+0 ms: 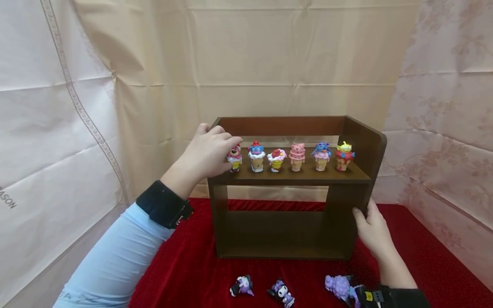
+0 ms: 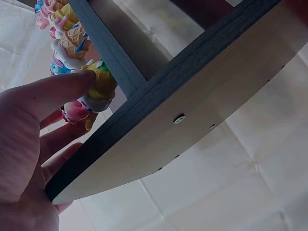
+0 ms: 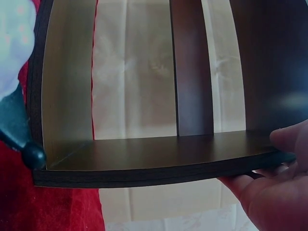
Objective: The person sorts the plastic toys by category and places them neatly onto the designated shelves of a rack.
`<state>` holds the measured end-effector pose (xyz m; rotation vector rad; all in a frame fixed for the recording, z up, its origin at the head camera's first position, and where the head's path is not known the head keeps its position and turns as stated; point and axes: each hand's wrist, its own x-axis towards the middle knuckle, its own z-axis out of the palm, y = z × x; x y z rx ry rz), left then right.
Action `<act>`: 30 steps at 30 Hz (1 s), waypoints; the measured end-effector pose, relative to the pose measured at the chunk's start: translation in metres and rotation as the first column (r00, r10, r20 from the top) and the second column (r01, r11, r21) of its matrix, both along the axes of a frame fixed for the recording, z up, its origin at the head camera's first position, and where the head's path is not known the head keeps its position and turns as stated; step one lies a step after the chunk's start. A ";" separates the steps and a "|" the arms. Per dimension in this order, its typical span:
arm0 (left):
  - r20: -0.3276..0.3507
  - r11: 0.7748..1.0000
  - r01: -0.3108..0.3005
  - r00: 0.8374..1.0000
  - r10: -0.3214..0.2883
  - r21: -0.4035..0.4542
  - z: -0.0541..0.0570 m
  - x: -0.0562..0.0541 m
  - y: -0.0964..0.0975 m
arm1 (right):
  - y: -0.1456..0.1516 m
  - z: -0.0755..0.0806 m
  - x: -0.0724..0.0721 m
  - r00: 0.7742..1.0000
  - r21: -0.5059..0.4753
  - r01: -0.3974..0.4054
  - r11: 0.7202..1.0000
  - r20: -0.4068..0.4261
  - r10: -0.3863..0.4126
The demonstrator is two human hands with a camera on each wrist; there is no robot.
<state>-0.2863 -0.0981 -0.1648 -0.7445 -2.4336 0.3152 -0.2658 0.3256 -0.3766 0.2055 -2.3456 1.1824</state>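
Note:
My left hand (image 1: 208, 152) reaches to the left end of the upper board of a brown wooden shelf (image 1: 273, 235). Between its thumb and fingers is a pink bear ice-cream-cone figurine (image 1: 235, 158), the leftmost in a row. In the left wrist view the thumb presses the figurine's yellow cone (image 2: 102, 82), with the other fingers around the shelf's side panel edge. Lower down on the right, my right hand (image 1: 375, 233) grips the shelf's right side panel (image 3: 159, 177), thumb on the inner face and fingers outside.
Several more cone figurines (image 1: 297, 157) stand upright along the upper board, to the right of the bear. On the red cloth (image 1: 185, 273) in front lie a black-and-purple figurine (image 1: 242, 285), a similar one (image 1: 283, 292) and a purple figurine (image 1: 339, 285) near my right wrist. Beige curtains hang behind.

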 end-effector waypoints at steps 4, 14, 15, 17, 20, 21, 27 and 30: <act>0.005 1.000 -0.012 1.000 0.012 -0.012 0.000 0.000 0.000 | 0.000 0.000 0.000 1.000 0.001 0.000 1.000 0.003 0.000; -0.011 1.000 -0.020 1.000 0.020 -0.011 0.000 0.001 0.002 | 0.001 0.000 0.000 1.000 0.014 0.005 1.000 0.013 -0.005; -0.011 1.000 -0.021 1.000 0.020 -0.011 0.000 0.001 0.002 | 0.001 0.000 0.000 1.000 0.014 0.005 1.000 0.013 -0.005; -0.011 1.000 -0.022 1.000 0.021 -0.013 0.000 0.001 0.003 | 0.001 0.000 0.000 1.000 0.014 0.006 1.000 0.012 -0.007; -0.011 1.000 -0.021 1.000 0.021 -0.013 0.000 0.002 0.003 | 0.001 0.000 0.000 1.000 0.012 0.005 1.000 0.013 -0.006; -0.011 1.000 -0.020 1.000 0.020 -0.013 0.001 0.002 0.003 | 0.002 0.000 0.000 1.000 0.010 0.004 1.000 0.015 -0.004; -0.010 1.000 -0.020 1.000 0.020 -0.015 0.001 0.002 0.002 | 0.002 0.000 0.000 1.000 0.010 0.000 1.000 0.021 0.000; -0.013 1.000 -0.012 1.000 0.012 -0.006 0.001 0.003 0.001 | 0.002 0.000 0.000 1.000 0.008 -0.001 1.000 0.017 0.001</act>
